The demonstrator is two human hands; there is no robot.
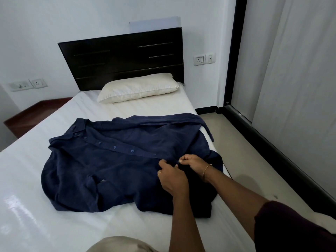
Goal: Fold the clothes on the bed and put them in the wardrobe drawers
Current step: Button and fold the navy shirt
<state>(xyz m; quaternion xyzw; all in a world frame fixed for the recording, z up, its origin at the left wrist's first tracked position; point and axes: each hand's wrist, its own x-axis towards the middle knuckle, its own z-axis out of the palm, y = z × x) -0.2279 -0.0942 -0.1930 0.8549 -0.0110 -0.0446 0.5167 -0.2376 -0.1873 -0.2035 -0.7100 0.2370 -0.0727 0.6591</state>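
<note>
Spread flat, the navy shirt lies across the white bed, collar to the far left. Both the left hand and right hand pinch its button placket near the hem. A cream pillow rests against the dark headboard at the far end.

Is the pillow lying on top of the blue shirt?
No. The pillow lies against the headboard, apart from the blue shirt, which is spread lower down the bed with bare sheet between them.

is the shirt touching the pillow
Apart. The head view shows a strip of bare white sheet between the shirt and the pillow.
</note>
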